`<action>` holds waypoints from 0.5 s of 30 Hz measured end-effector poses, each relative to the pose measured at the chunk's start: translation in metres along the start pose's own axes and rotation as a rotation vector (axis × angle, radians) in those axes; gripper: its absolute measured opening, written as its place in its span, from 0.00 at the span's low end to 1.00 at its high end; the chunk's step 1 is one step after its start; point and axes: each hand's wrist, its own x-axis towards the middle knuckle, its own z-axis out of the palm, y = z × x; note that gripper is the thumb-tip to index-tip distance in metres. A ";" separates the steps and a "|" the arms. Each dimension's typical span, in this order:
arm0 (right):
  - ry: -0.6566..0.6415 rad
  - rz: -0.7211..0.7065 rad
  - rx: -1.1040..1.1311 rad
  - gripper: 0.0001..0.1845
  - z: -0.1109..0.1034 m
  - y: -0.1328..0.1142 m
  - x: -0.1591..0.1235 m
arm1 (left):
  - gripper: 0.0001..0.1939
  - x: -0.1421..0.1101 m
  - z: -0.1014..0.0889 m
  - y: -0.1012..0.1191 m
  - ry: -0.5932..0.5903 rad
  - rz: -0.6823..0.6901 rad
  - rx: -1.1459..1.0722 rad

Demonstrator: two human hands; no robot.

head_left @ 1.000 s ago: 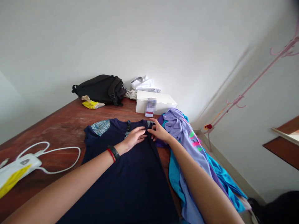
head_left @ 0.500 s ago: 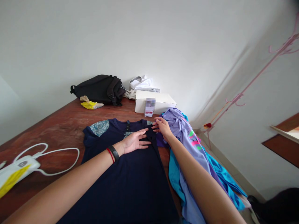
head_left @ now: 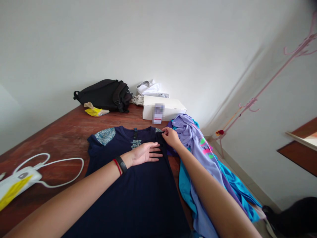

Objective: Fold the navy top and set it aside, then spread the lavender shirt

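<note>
Your left hand (head_left: pixel 145 153) lay spread flat on the navy shirt (head_left: pixel 138 185), pinning its chest to the tabletop (head_left: pixel 61 138). Your right hand (head_left: pixel 170 137) pinched the shirt's right shoulder seam. Fabric looked soft, light and limp; best gripped at seams or shoulders.

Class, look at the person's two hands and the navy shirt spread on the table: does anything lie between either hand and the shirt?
Nothing visible does. The left hand lies flat on the navy shirt, and the right hand pinches its shoulder edge directly.
</note>
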 end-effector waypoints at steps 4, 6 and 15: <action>0.055 -0.032 -0.156 0.15 -0.005 0.009 0.003 | 0.19 0.000 0.005 -0.004 0.041 0.054 0.140; 0.066 -0.031 -0.203 0.15 -0.007 0.012 0.004 | 0.22 -0.002 0.008 -0.007 0.042 0.102 0.216; 0.063 0.009 -0.317 0.14 -0.010 0.017 0.005 | 0.26 -0.005 0.017 -0.012 0.071 0.188 0.441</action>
